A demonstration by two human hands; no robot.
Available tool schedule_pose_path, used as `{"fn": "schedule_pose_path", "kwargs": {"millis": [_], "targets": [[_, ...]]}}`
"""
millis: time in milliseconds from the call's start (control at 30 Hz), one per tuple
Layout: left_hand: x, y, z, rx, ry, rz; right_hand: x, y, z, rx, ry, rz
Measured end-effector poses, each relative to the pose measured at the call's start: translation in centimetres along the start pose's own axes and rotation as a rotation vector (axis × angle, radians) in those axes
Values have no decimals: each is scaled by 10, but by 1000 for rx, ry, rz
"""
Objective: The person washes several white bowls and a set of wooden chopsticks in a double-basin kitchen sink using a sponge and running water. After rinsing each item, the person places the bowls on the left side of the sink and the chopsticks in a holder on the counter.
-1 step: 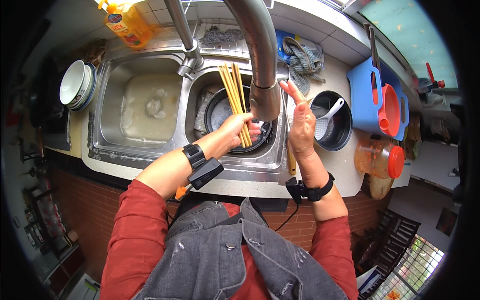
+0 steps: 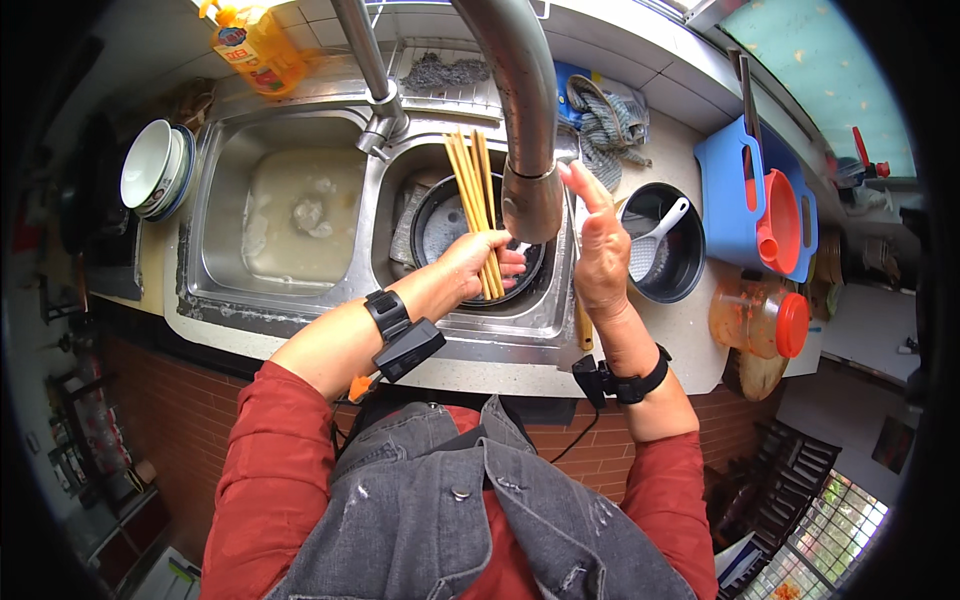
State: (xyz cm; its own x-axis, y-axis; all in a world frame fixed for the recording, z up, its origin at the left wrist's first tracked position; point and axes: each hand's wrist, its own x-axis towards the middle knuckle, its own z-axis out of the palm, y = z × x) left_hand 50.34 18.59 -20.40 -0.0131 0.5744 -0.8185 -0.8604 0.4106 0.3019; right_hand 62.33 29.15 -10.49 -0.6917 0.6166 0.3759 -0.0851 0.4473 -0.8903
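Chopsticks point(image 2: 466, 185) between left thumb point(image 2: 493, 238) and fingers point(image 2: 512, 268) (above dark pan point(image 2: 438, 226)).

The chopsticks point(image 2: 466, 195) are yellow-brown, like honey. The sink point(image 2: 280, 312) and the tap point(image 2: 515, 75) are silver. The pan point(image 2: 437, 235) has a black rim and is gray inside. The counter point(image 2: 692, 345) is pale with tiny specks. At its left edge, the top bowl point(image 2: 146, 165) is white. By the back edge, the bottle point(image 2: 262, 62) is bright orange, and the cloth point(image 2: 606, 125) has gray and white stripes. Toward the right edge, the pot point(image 2: 692, 240) is black, the spoon point(image 2: 645, 257) in it white, the basket point(image 2: 718, 180) blue and the jar lid point(image 2: 793, 325) red. The sleeves point(image 2: 268, 460) are dark red.
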Motion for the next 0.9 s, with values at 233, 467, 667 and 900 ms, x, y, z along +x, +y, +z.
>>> {"fn": "schedule_pose_path", "kwargs": {"millis": [233, 467, 667, 900], "targets": [[-26, 3, 20, -408, -204, -32, 3, -21, 20, -35, -16, -9], [-46, 19, 41, -491, -462, 214, -3, -12, 18, -162, -206, -55], [-42, 8, 42, -417, -120, 378, -28, 21, 29, -42, -369, 462], [-15, -27, 33, -311, -98, 339, -58, 53, 31, 38, -538, 651]]}}
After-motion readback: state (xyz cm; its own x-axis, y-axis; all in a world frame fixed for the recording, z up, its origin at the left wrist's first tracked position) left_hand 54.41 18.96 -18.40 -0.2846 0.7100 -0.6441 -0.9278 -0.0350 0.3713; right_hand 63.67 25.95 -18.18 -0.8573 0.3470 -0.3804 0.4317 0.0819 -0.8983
